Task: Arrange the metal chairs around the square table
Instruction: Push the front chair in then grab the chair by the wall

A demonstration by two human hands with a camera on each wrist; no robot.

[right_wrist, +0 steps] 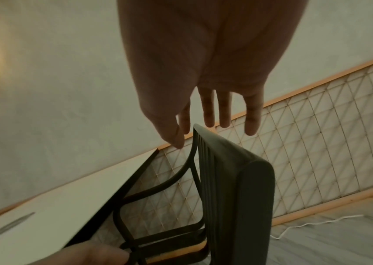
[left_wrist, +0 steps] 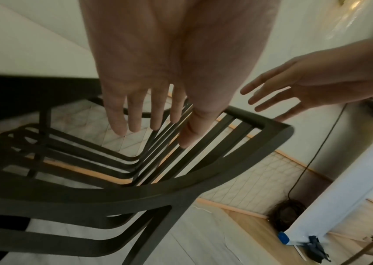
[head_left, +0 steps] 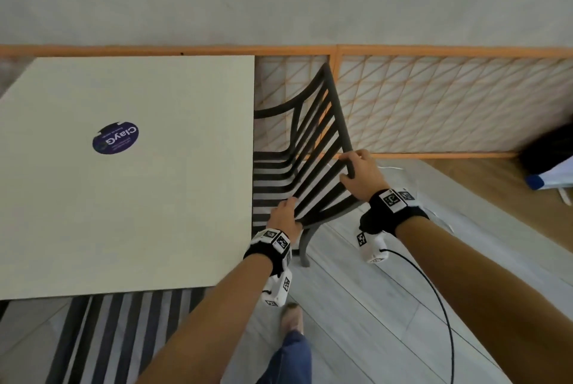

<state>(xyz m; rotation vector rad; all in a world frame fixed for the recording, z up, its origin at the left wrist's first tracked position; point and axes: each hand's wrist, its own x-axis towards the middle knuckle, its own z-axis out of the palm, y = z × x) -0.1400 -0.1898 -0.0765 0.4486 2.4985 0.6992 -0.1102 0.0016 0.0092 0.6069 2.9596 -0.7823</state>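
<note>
A dark metal slatted chair (head_left: pixel 310 148) stands at the right side of the cream square table (head_left: pixel 124 197), its seat reaching up to the table's edge. My left hand (head_left: pixel 283 213) is at the near armrest. In the left wrist view its straight fingers (left_wrist: pixel 135 114) lie over the back slats and the thumb touches one. My right hand (head_left: pixel 359 172) is at the near corner of the top rail (right_wrist: pixel 237 179), and the right wrist view shows its fingers (right_wrist: pixel 208 111) straight above the rail. A second slatted chair (head_left: pixel 124 337) sits at the table's near side.
A wood-framed lattice screen (head_left: pixel 434 104) runs along the wall right behind the chair. A black cable (head_left: pixel 434 290) trails over the pale floor on the right. A dark bundle and a white roll with a blue cap (head_left: pixel 545 179) lie at the far right. My foot (head_left: pixel 293 318) is below the left wrist.
</note>
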